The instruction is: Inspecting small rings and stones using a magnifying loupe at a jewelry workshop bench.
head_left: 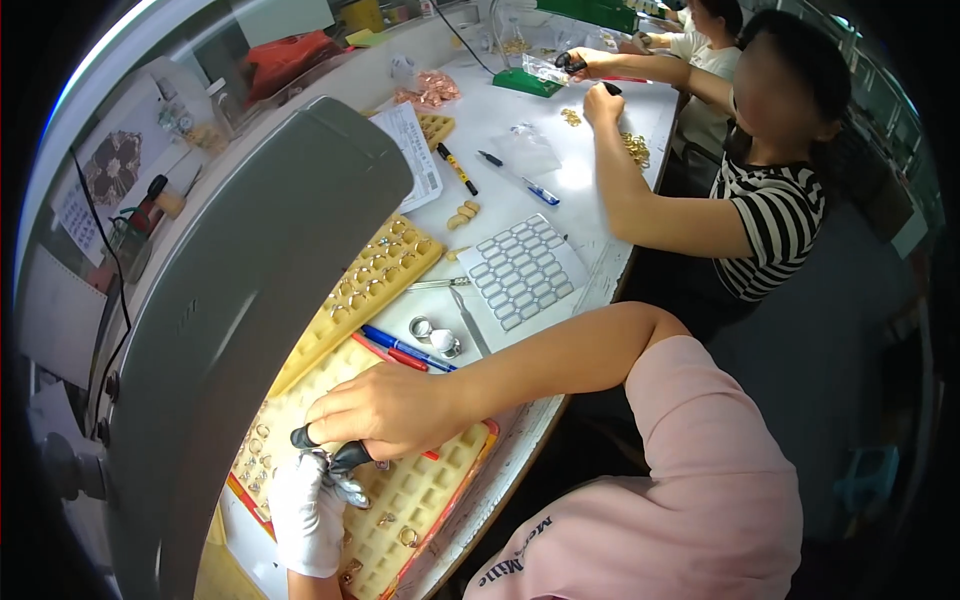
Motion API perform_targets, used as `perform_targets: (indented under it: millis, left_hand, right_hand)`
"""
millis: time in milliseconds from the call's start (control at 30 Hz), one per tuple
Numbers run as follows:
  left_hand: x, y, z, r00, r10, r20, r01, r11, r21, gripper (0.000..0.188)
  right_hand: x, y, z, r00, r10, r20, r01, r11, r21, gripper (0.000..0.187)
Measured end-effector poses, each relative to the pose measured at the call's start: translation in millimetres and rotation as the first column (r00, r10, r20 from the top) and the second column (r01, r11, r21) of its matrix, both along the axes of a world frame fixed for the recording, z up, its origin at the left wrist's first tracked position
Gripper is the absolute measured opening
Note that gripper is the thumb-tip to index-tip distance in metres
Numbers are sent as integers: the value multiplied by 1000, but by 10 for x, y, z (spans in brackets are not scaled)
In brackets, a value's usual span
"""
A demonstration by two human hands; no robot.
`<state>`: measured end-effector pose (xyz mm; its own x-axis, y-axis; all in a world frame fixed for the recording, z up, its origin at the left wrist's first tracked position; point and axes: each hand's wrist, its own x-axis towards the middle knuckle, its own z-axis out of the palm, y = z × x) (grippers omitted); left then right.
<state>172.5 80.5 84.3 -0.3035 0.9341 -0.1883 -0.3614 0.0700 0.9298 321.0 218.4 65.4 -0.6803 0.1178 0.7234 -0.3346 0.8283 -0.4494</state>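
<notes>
My left hand [308, 515], in a white glove, is closed over a yellow slotted ring tray [420, 500]. Its fingertips meet those of my right hand [395, 410], which is bare except for black finger cots on the thumb and a finger. My right hand is pinched together. A small silvery glint shows between the fingertips, but what they hold is too small and covered to name. Rings [408, 537] sit in some slots of the tray, and more lie at its left part. Just beyond my right hand are blue pens [390, 340] and a red pen [408, 360].
A big grey lamp housing [250, 260] hangs over the left side. Behind the pens lie a second ring tray [340, 310], tweezers [440, 284], a sheet of white labels [525, 270] and small metal pots [435, 337]. A co-worker in stripes [770, 220] works at the far right.
</notes>
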Motion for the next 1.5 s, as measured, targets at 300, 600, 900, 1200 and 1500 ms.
perform_targets:
  millis: [300,600,900,1200,1500]
  left_hand:
    - [59,33,139,988,-146,53,148,989,-27,21]
    - [9,-6,189,968,-213,132,223,972,-71,36]
    - [-45,-2,202,932,-325,158,348,926,-148,55]
    - [-10,6,199,926,-297,232,338,927,-165,51]
    - [-25,-7,157,946,-250,207,284,946,-154,32]
  right_hand:
    - [77,47,71,998,-12,63,0,985,174,29]
    - [-53,83,60,999,-23,-32,28,983,183,31]
    - [-7,31,150,951,-38,306,106,972,-209,29]
    - [20,25,193,929,-27,370,121,965,-233,29]
    - [23,9,182,912,13,409,90,969,-231,33]
